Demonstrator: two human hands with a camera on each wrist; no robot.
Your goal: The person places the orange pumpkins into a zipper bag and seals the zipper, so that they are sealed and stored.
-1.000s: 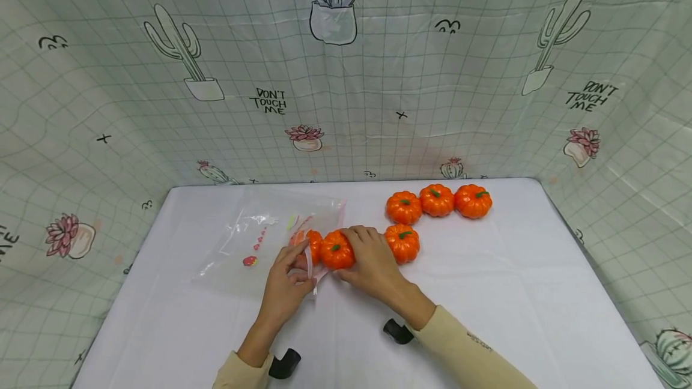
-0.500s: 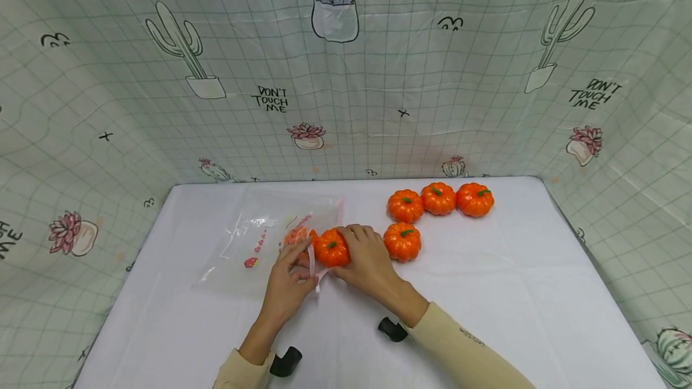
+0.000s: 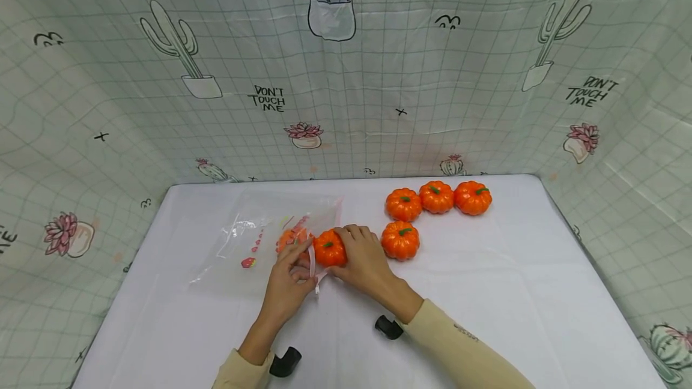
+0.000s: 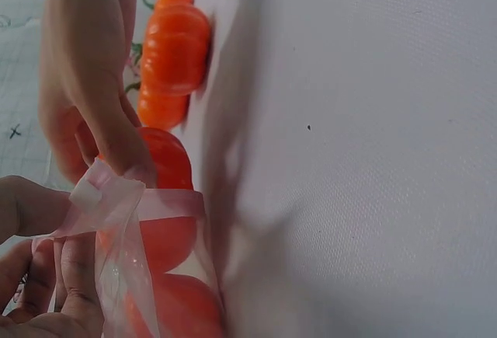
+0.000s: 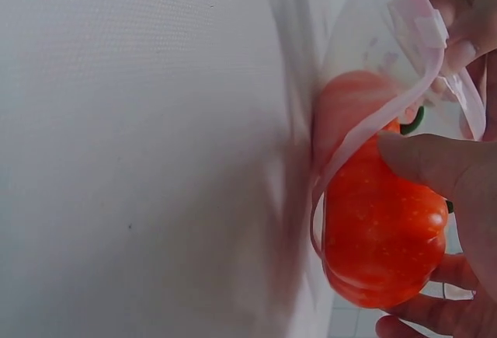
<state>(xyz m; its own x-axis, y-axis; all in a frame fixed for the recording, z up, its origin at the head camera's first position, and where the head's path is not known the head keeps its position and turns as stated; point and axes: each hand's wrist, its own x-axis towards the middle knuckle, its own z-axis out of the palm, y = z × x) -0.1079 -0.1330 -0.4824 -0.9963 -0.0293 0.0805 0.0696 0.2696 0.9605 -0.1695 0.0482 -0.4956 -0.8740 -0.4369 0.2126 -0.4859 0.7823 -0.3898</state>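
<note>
A clear plastic zip bag with small red and yellow prints lies flat on the white table. My left hand pinches the pink-edged mouth of the bag and keeps it raised. An orange toy pumpkin with a green stem is gripped by my right hand, thumb on the near side and fingers behind. In the right wrist view, this pumpkin sits partly inside the bag's opening. Just ahead of it, another pumpkin shows through the plastic. My left fingers partly cover the bagged pumpkin in the head view.
One loose pumpkin stands right of my right hand. Behind it, three more pumpkins line up near the table's back edge. A black fitting sits at the left wrist, another black fitting at the right. A patterned cloth hangs behind.
My right hand has pushed its pumpkin a little left into the bag mouth. The pumpkin ahead has shifted left, deeper under the plastic. My left hand stays almost still.
</note>
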